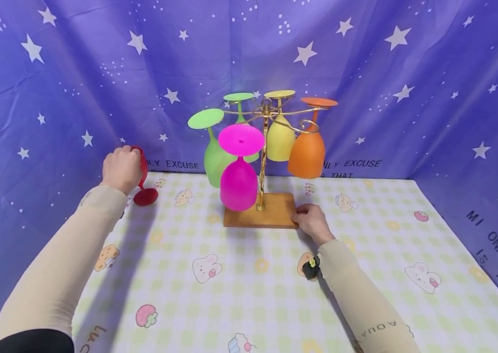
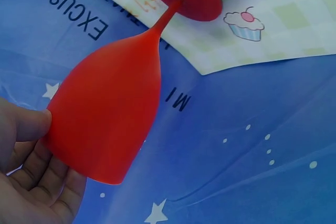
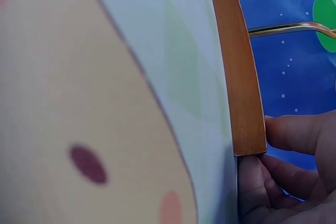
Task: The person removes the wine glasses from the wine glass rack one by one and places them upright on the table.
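At the left of the head view, my left hand (image 1: 122, 169) holds a red wine glass (image 1: 145, 196) with its foot down, over or on the table's far-left part. The left wrist view shows thumb and fingers pinching the red bowl (image 2: 107, 108) at its rim. A gold wine glass rack (image 1: 263, 171) stands in the middle on a wooden base (image 1: 277, 208). My right hand (image 1: 312, 221) grips the base's right end. In the right wrist view, the thumb (image 3: 294, 132) lies on the base's top and curled fingers meet its end.
Upside down on the rack hang a magenta glass (image 1: 238, 186), two green glasses (image 1: 214, 159), a yellow glass (image 1: 281, 139) and an orange glass (image 1: 307, 154). A checked cloth (image 1: 249, 294) covers the table. Purple star-printed curtains (image 1: 249, 44) enclose its back and sides.
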Action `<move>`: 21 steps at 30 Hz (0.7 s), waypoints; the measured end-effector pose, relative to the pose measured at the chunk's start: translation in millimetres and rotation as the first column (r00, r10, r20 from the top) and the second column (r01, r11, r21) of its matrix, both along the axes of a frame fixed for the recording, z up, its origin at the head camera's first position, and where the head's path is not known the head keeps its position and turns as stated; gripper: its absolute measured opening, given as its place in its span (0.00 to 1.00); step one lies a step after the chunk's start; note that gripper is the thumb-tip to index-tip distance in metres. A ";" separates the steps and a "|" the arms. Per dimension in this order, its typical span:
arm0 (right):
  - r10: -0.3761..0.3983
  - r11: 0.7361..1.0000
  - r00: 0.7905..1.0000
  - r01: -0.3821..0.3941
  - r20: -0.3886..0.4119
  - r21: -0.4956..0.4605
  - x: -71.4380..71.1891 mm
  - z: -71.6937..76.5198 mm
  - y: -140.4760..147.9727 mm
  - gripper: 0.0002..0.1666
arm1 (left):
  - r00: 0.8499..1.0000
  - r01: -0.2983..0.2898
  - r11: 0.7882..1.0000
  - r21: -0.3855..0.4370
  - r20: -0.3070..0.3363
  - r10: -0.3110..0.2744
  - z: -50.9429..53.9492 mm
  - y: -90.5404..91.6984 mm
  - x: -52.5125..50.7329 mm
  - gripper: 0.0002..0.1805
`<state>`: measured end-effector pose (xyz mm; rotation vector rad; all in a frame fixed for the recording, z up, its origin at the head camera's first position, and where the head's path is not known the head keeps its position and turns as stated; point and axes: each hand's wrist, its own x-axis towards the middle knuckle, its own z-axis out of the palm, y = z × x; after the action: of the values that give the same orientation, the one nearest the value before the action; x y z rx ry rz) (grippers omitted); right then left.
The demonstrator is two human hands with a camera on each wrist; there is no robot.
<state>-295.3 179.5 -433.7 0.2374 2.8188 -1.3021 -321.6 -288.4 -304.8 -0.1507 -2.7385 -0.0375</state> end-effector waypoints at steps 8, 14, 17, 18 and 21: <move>0.000 1.000 1.000 0.000 0.011 -0.009 1.3 0.1 -1.5 0.19 | 0.999 0.004 1.000 0.009 -0.031 -0.003 -5.2 0.5 2.2 0.09; 0.002 1.000 1.000 -0.001 0.010 -0.014 2.2 1.0 -2.1 0.19 | 0.999 -0.006 1.000 0.026 -0.053 0.008 -6.3 0.8 2.5 0.08; -0.004 1.000 1.000 0.005 0.017 -0.018 2.4 2.3 -2.2 0.19 | 0.998 -0.015 1.000 0.024 -0.054 0.017 -5.8 2.3 3.4 0.08; -0.006 1.000 1.000 0.006 0.020 -0.019 2.4 2.8 -2.3 0.19 | 0.998 -0.018 1.000 0.023 -0.055 0.019 -5.7 3.0 3.6 0.09; -0.007 1.000 1.000 0.008 0.022 -0.015 1.8 3.4 -2.8 0.19 | 0.998 -0.023 1.000 0.014 -0.058 0.024 -6.0 4.3 3.8 0.09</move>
<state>-293.5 176.7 -430.4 0.2606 2.7913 -1.3134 -317.7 -284.1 -310.8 -0.1142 -2.6813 -0.0445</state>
